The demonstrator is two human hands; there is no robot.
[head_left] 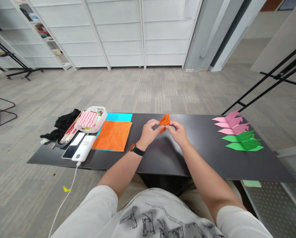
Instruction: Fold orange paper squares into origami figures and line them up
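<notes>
Between my two hands is a small folded piece of orange paper (165,120), held a little above the dark table. My left hand (149,131), with a black watch on the wrist, pinches its left side. On the other side my right hand (178,132) grips it with thumb and fingers. Pointed flaps stand up at its top; its lower part is partly hidden by the thumbs. To the left lies a flat orange sheet (113,135) over a blue sheet (120,117). Pink folded paper birds (231,124) and green ones (244,141) stand in a row at the right.
On the table's (199,158) left side are a white basket (103,119), a phone (73,145), a white power bank (84,148) with a cable (70,188), and black cloth (67,120). A black metal stand (262,81) rises beyond the right end.
</notes>
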